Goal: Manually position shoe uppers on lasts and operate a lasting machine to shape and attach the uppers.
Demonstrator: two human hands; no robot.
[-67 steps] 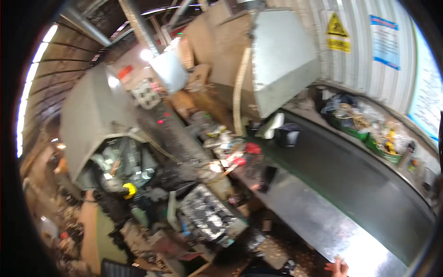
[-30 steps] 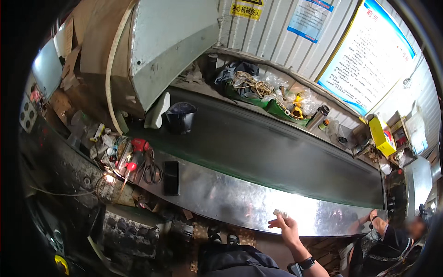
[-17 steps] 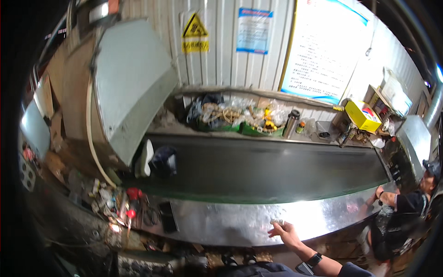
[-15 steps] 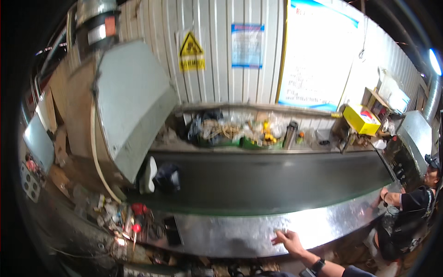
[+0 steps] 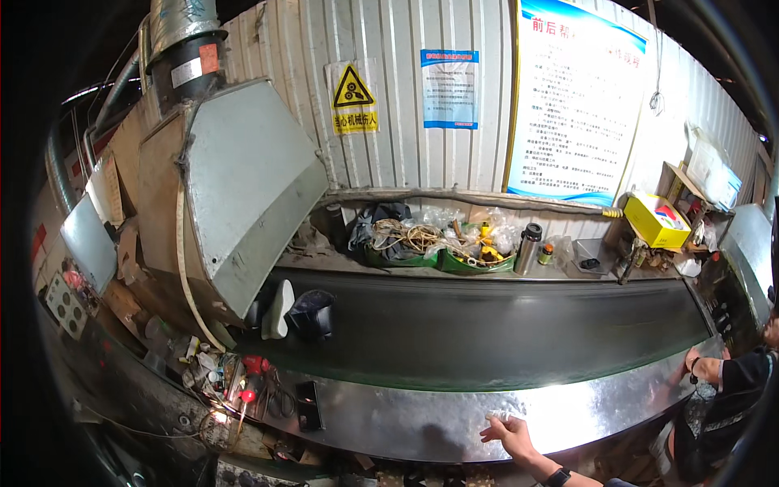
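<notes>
My right hand (image 5: 511, 438) reaches in from the lower right, a dark watch (image 5: 558, 477) on its wrist. It hovers over or rests on the shiny metal ledge (image 5: 373, 418) along the belt's near side; which, I cannot tell. Its fingers are loosely bent and apart, and no held thing is plain, though a pale glint shows at the fingertips. My left hand is out of view. Beyond the ledge runs a dark conveyor belt (image 5: 503, 329). At its left end, beside the sloped metal hood, lie a shoe with a white sole (image 5: 279, 310) and a black shoe (image 5: 313, 315).
A metal hood (image 5: 243, 162) covers the belt's left end. Tools and scraps (image 5: 219, 377) crowd the lower left, beside a black phone-like slab (image 5: 309, 406). Green bins (image 5: 479, 264), a steel flask (image 5: 528, 248) and a yellow box (image 5: 659, 221) line the back. A co-worker's hand (image 5: 693, 361) is at right.
The picture has shifted, so the wall and hood sit further right and lower. My right hand stays over the same stretch of ledge. The co-worker now shows less at the right edge.
</notes>
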